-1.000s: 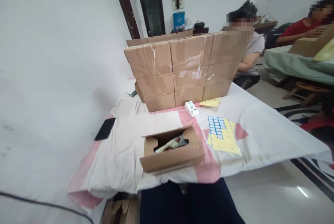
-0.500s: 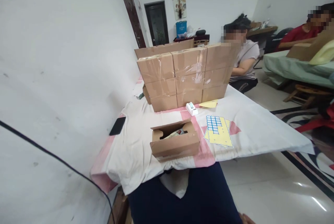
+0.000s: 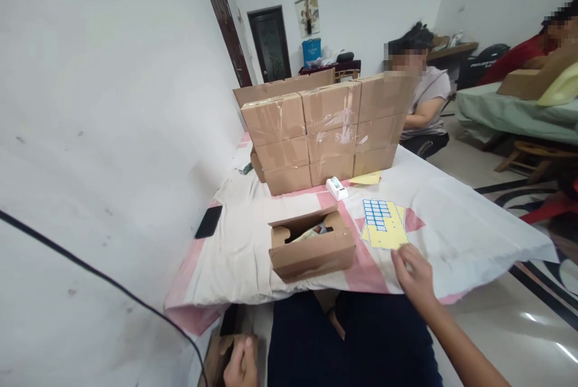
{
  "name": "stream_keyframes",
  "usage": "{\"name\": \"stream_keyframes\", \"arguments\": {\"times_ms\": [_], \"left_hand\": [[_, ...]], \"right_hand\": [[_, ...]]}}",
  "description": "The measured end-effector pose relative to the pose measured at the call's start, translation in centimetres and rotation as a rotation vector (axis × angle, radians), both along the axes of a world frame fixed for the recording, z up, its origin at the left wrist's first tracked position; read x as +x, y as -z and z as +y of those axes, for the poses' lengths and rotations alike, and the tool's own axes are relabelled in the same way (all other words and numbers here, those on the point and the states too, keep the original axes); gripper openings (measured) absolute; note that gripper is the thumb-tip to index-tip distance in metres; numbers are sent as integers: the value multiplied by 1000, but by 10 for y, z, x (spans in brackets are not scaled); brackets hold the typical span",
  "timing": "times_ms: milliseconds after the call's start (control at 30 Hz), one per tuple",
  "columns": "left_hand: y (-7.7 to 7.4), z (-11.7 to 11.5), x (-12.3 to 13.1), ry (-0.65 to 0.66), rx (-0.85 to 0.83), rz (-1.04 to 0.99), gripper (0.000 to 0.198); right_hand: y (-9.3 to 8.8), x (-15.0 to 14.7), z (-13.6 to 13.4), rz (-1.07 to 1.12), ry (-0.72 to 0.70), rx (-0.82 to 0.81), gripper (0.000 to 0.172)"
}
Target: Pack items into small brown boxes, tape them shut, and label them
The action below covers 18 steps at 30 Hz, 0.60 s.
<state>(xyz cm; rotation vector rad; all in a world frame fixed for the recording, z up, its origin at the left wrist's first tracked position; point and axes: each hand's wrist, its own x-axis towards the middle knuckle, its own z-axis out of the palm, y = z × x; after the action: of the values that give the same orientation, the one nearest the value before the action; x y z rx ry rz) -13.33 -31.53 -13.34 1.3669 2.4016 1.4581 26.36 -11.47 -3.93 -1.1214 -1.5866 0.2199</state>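
My right hand [image 3: 413,272] is raised over the table's front edge, fingers curled closed. Its knuckles overlap the lower edge of some yellow sheets [image 3: 389,238], the top one bearing a grid of blue-outlined labels; whether they touch is unclear. Low at the left, my left hand [image 3: 242,364] is closed, thumb uppermost, in front of a cardboard box [image 3: 215,356] below the table. What either hand holds, if anything, is hidden. Between them on the table stands an open cardboard carton [image 3: 316,257] with papery contents [image 3: 311,232] partly visible.
Several taped cardboard boxes [image 3: 332,128] form a wall across the table. Before them sit a small white device [image 3: 336,189] and a yellow paper [image 3: 366,179]. A black phone [image 3: 208,222] lies at left; a black cable [image 3: 99,274] hangs there. A person [image 3: 431,98] crouches behind the boxes.
Both my hands have come into view: the right one up to the yellow sheets, the left one down by the box below the table. The view has shifted slightly.
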Motion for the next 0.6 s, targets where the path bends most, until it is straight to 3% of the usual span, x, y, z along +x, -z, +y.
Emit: {"name": "stream_keyframes", "arguments": {"times_ms": [100, 167, 233, 333, 467, 600], "left_hand": [[-35, 38, -17, 121, 136, 89, 29], [-65, 63, -22, 179, 273, 203, 13], [-93, 85, -19, 236, 342, 291, 14], [-123, 112, -2, 298, 369, 354, 18], [-144, 142, 26, 301, 363, 375, 26], [-163, 165, 39, 262, 149, 499, 48]], "right_hand": [[-19, -27, 57, 150, -4, -166, 41], [-19, -42, 88, 219, -9, -218, 39], [-11, -55, 110, 275, -25, -239, 37], [12, -68, 124, 290, -26, -270, 33], [34, -72, 125, 208, -22, -284, 29], [37, -70, 130, 178, -39, -311, 27]]}}
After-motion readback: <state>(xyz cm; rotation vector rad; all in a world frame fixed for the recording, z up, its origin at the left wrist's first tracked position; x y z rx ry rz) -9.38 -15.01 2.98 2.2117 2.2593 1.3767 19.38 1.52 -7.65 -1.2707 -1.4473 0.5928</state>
